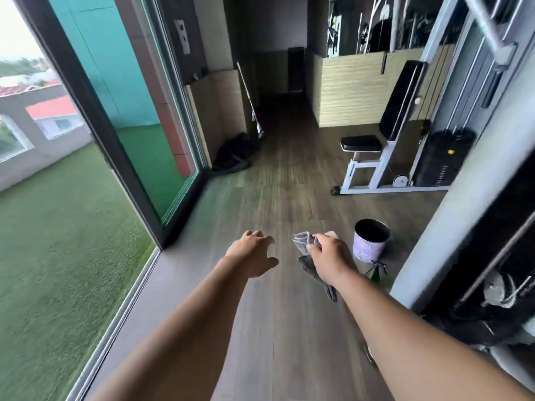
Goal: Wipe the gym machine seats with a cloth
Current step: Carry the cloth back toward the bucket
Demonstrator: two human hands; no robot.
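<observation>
Gripping a grey cloth, right hand; left hand spread over seemingly wooden floor.

Right hand grips grey cloth; left hand empty, fingers spread; machine seat well ahead.
</observation>
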